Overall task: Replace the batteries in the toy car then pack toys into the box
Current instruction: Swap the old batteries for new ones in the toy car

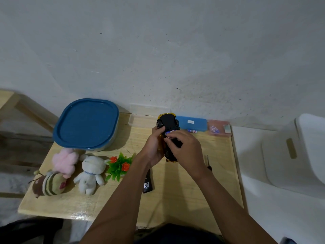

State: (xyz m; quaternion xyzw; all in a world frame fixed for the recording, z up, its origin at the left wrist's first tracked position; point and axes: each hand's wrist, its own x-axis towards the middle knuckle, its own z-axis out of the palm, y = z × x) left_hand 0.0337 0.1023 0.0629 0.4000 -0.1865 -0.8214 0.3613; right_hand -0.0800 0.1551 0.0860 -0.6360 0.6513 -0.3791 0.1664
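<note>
Hands [168, 147] cover toy car [168, 123] middle; batteries blurred.

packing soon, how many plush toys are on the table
3: pink plush nearest the blue-lidded box, striped bee at the left edge, white bunny beside the plastic plant.

Toy car [168, 124] is belly-up above the table [175, 199], yellow body, black underside, wheels in the air, nose pointing at the wall. Batteries [170, 132] with blue-and-white labels sit in its open underside. One loose battery [192, 131] lies on the table just right of the car. The box [86, 123] with its blue lid on sits left of the car. Nearer than the box lie the pink plush [65, 160], white plush [90, 171], striped bee plush [50, 184] and a plastic plant [119, 164].
</note>
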